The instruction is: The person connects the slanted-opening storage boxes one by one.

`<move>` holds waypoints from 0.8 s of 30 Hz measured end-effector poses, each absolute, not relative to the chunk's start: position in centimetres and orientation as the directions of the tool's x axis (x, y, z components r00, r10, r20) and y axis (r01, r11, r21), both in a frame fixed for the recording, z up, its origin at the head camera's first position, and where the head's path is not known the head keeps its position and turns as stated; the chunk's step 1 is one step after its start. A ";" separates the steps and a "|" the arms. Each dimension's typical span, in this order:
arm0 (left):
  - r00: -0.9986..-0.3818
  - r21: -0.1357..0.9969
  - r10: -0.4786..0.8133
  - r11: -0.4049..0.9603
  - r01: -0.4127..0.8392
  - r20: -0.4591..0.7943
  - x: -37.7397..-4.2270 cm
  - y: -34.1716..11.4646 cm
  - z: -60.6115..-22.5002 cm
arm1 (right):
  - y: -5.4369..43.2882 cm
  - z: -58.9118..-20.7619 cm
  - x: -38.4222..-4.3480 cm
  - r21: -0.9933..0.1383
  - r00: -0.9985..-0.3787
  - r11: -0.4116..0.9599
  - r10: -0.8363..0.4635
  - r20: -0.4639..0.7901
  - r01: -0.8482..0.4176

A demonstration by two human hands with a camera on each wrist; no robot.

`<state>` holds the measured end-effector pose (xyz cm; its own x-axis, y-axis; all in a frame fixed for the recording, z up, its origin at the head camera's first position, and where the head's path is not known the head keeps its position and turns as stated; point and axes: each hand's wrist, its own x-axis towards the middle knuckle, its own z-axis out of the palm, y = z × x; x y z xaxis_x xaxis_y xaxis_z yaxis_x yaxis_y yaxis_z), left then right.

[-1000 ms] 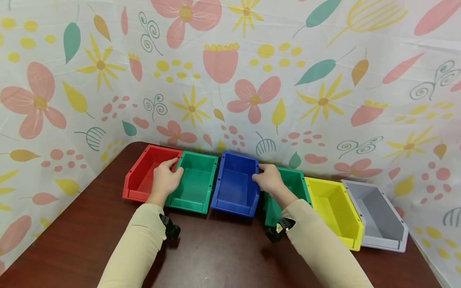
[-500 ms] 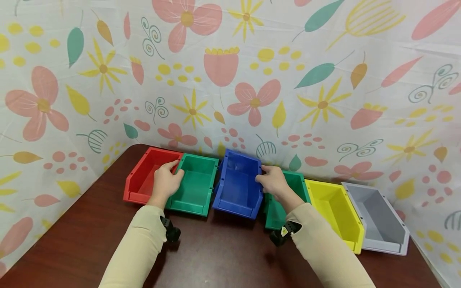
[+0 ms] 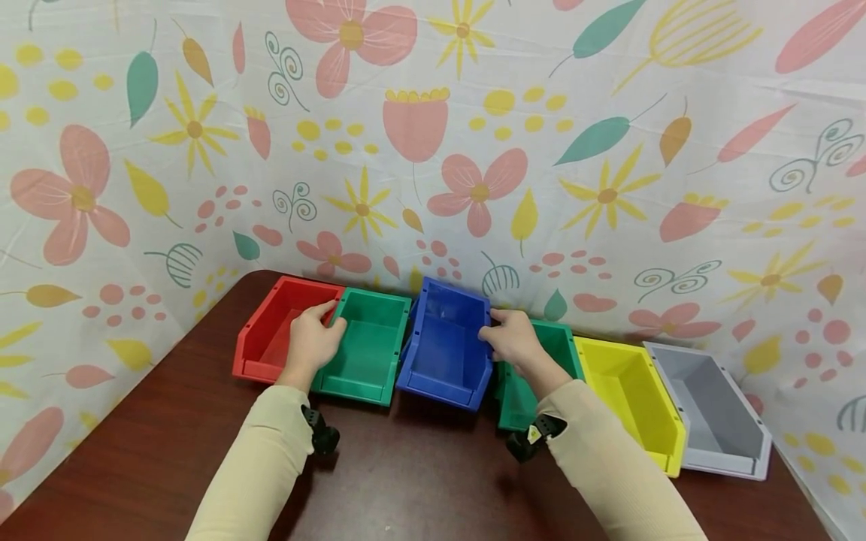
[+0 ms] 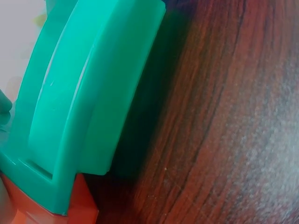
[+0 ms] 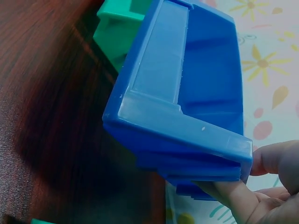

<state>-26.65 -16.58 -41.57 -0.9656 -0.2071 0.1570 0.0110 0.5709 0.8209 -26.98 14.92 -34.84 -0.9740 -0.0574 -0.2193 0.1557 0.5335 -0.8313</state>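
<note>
In the head view my right hand (image 3: 516,342) pinches the right rim of a blue plastic bin (image 3: 446,349). The right wrist view shows thumb and fingers on either side of that blue bin's (image 5: 208,88) wall, and the bin is tilted and raised off the table. My left hand (image 3: 314,338) grips the left wall of a green bin (image 3: 368,342), where it meets a red bin (image 3: 274,327). The thumb lies on the green bin's side; other fingertips are partly hidden. In the left wrist view the green bin's front (image 4: 88,93) fills the left side.
Right of the blue bin stands a second green bin (image 3: 551,346), partly behind my right hand. Beyond it come a yellow bin (image 3: 622,391) and a grey bin (image 3: 710,406). All stand on a dark brown table (image 3: 406,481) against a flower-patterned cloth (image 3: 406,195).
The blue bin has risen slightly, tilted and shifted a little right with my right hand, mostly in the first half second. My left hand keeps its hold on the green bin.
</note>
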 end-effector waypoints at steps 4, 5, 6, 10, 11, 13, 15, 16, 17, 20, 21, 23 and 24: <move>-0.964 0.810 -0.204 0.586 0.020 0.172 -26.5 -16.5 -41.4 | 14.8 -34.5 -27.0 -0.819 -0.974 0.553 -0.056 -0.218 0.152; -0.964 0.809 -0.204 0.588 0.021 0.173 -26.5 -16.5 -41.4 | 14.7 -34.3 -27.0 -0.814 -0.975 0.563 -0.058 -0.214 0.145; -0.963 0.805 -0.205 0.593 0.021 0.176 -26.5 -16.4 -41.4 | 14.7 -34.2 -26.9 -0.807 -0.976 0.574 -0.060 -0.208 0.137; -0.962 0.799 -0.206 0.601 0.020 0.178 -26.3 -16.4 -41.2 | 14.3 -33.2 -27.0 -0.770 -0.979 0.630 -0.078 -0.188 0.098; -0.963 0.798 -0.203 0.602 0.019 0.177 -26.3 -16.4 -41.2 | 14.2 -32.9 -27.0 -0.760 -0.979 0.642 -0.079 -0.189 0.095; -0.965 0.797 -0.199 0.603 0.019 0.173 -26.2 -16.4 -41.1 | 13.9 -32.2 -27.0 -0.732 -0.979 0.676 -0.082 -0.184 0.081; -0.967 0.796 -0.192 0.605 0.018 0.168 -26.2 -16.4 -41.1 | 13.5 -31.5 -27.0 -0.697 -0.979 0.714 -0.092 -0.181 0.062; -0.968 0.796 -0.189 0.605 0.019 0.166 -26.1 -16.4 -41.1 | 13.3 -31.2 -27.0 -0.679 -0.979 0.733 -0.095 -0.178 0.053; -0.969 0.795 -0.186 0.606 0.019 0.165 -26.1 -16.4 -41.1 | 13.1 -31.0 -27.0 -0.660 -0.980 0.750 -0.097 -0.175 0.043; -0.968 0.793 -0.186 0.610 0.019 0.166 -26.2 -16.5 -41.1 | 12.8 -30.8 -27.1 -0.627 -0.977 0.779 -0.112 -0.180 0.026; -0.968 0.792 -0.187 0.610 0.020 0.168 -26.2 -16.5 -41.1 | 12.9 -30.9 -27.2 -0.619 -0.976 0.785 -0.119 -0.185 0.021; -0.966 0.794 -0.191 0.608 0.024 0.175 -26.3 -16.4 -41.1 | 13.1 -31.4 -27.4 -0.616 -0.973 0.787 -0.130 -0.193 0.018; -0.965 0.795 -0.193 0.607 0.025 0.178 -26.3 -16.4 -41.1 | 13.3 -31.7 -27.4 -0.621 -0.971 0.783 -0.134 -0.196 0.017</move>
